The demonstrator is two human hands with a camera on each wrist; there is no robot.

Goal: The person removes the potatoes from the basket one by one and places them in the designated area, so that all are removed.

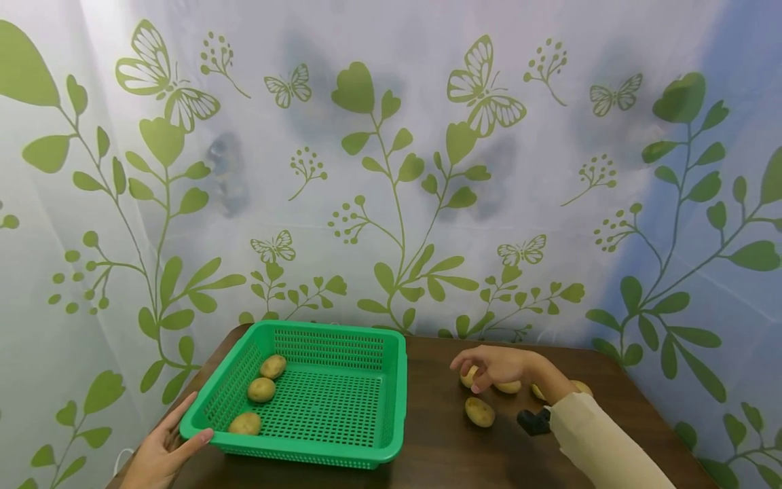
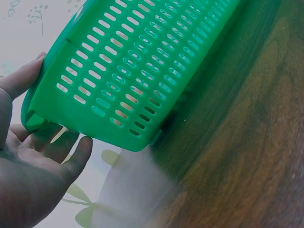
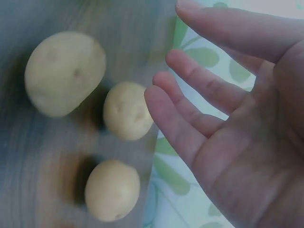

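A green plastic basket (image 1: 394,390) with slotted walls stands on the brown table, three potatoes (image 1: 261,390) lying along its left side. At its near left corner my left hand (image 1: 160,448) grips the rim, thumb on one side and fingers on the other; the left wrist view shows this hand (image 2: 38,161) against the basket's outer wall (image 2: 90,104). To the right, my right hand (image 1: 497,365) hovers over loose potatoes (image 1: 480,412), its fingers spread and holding nothing. In the right wrist view the hand (image 3: 237,128) is beside three potatoes (image 3: 65,73), one partly behind a fingertip.
More potatoes (image 1: 582,387) lie behind the right forearm, partly hidden. A small black device (image 1: 534,422) is at the right wrist. Behind the wooden table (image 1: 427,435) hangs a pale curtain (image 1: 391,204) with green leaves and butterflies.
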